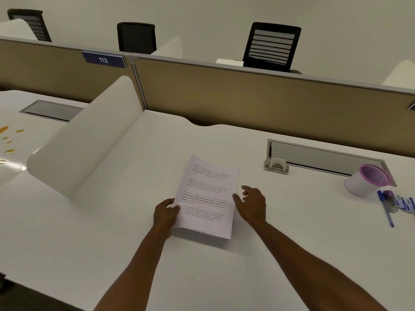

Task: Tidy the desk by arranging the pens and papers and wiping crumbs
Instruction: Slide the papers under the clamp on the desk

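Note:
A thin stack of printed papers (207,196) is held a little above the white desk (134,221), near its middle. My left hand (165,213) grips the stack's left edge, thumb on top. My right hand (252,204) is at the stack's right edge with its fingers spread, holding nothing. A white cup with a pink rim (366,179) stands at the right. Beside it lie blue pens (386,208) in a loose heap at the frame's edge. Yellow-brown crumbs (10,140) are scattered on the neighbouring desk, far left.
A curved white divider (89,140) separates this desk from the left one. A tan partition (247,99) with a "112" label runs along the back. A grey cable tray (323,157) is set into the desk behind the cup. Black chairs stand beyond the partition.

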